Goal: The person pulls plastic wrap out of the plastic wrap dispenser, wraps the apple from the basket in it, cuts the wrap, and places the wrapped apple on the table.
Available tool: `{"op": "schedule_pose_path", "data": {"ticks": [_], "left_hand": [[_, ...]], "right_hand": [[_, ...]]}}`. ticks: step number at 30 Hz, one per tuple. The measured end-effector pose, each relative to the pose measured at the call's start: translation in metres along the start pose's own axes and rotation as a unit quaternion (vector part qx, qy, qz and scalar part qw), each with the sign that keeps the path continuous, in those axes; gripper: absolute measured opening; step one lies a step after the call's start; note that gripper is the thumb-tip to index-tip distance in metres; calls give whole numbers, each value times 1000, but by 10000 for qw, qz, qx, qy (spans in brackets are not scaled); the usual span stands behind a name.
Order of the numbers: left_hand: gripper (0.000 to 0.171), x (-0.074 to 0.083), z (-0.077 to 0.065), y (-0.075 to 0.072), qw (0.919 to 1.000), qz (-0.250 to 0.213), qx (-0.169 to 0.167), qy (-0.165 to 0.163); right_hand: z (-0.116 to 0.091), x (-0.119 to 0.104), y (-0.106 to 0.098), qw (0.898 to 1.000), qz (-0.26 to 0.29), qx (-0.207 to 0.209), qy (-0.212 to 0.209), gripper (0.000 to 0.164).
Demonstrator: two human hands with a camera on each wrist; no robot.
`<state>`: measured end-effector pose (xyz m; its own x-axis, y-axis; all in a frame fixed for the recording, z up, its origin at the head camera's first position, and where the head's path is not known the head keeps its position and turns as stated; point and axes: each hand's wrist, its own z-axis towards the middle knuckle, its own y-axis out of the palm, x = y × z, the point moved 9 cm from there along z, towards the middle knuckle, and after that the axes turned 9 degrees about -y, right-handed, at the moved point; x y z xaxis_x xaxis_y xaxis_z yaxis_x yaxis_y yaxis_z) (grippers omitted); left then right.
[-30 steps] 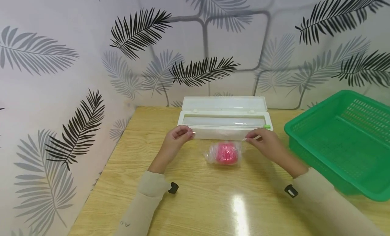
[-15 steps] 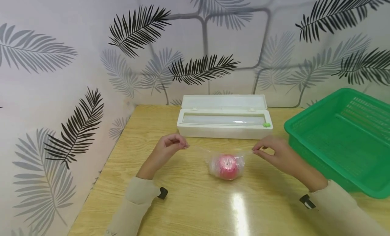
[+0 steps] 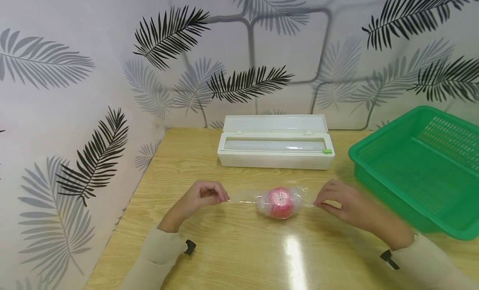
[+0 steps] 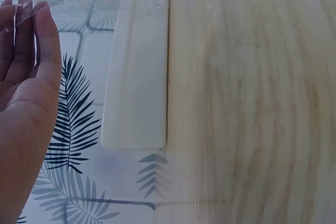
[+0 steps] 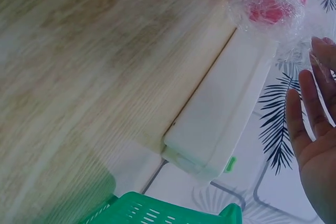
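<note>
A round pink-red object (image 3: 280,203), apple-like in shape, sits in the middle, wrapped in clear cling film (image 3: 244,199). My left hand (image 3: 200,196) pinches the film's end on the left, between thumb and fingers. Opposite it, my right hand (image 3: 342,202) pinches the other end, close to the object. The film is stretched between both hands, gathered into a narrow strip. In the right wrist view the crumpled wrap covers the pink object (image 5: 270,3). Whether the object touches the table is hard to tell.
Behind the wrapped object stands a white cling film dispenser (image 3: 275,160), its lid raised, with a roll inside and a green slide cutter (image 3: 327,151). A green plastic basket (image 3: 402,206) stands at the right. The patterned wall (image 3: 254,48) rises behind the wooden table (image 3: 232,256).
Both hands have drawn back from the dispenser toward me and spread apart, pulling the film ends out sideways. The pink object has shifted slightly nearer and turned.
</note>
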<state>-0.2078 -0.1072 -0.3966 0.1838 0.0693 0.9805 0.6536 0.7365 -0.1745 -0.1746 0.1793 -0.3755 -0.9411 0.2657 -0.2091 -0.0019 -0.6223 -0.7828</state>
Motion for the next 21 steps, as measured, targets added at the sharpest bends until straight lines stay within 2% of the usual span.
{"op": "schedule_pose_path", "data": {"ticks": [2, 4, 6, 9, 11, 13, 16, 18, 21], "left_hand": [[8, -2, -1, 4, 9999, 1, -124, -20], [8, -2, -2, 8, 9997, 32, -248, -17], [8, -3, -3, 12, 9992, 99, -375, -13], [8, -1, -5, 19, 9978, 466, -438, -172], [10, -4, -5, 23, 9944, 903, -388, -380], [10, -10, -5, 25, 9864, 1488, -281, -639], [8, -27, -3, 26, 9699, 2250, -160, -922], [7, -32, -2, 27, 9602, 2621, -131, -955], [7, -34, -1, 28, 9513, 2947, -104, -900]], "right_hand": [[-1, -1, 3, 9999, 40, -77, -54, 9], [-2, -3, 5, 9997, 129, -103, -162, 3], [-2, -5, 6, 9992, 169, -66, -355, 12], [-3, -4, 11, 9991, 222, -212, -290, 14], [-4, -4, 14, 9989, 253, -274, -277, 12], [-6, -3, 18, 9987, 246, -408, -202, 7], [-7, -5, 22, 9980, 148, -422, -438, 14], [-7, -6, 26, 9974, 53, -500, -519, 17], [-7, -5, 30, 9968, -38, -644, -467, 20]]}}
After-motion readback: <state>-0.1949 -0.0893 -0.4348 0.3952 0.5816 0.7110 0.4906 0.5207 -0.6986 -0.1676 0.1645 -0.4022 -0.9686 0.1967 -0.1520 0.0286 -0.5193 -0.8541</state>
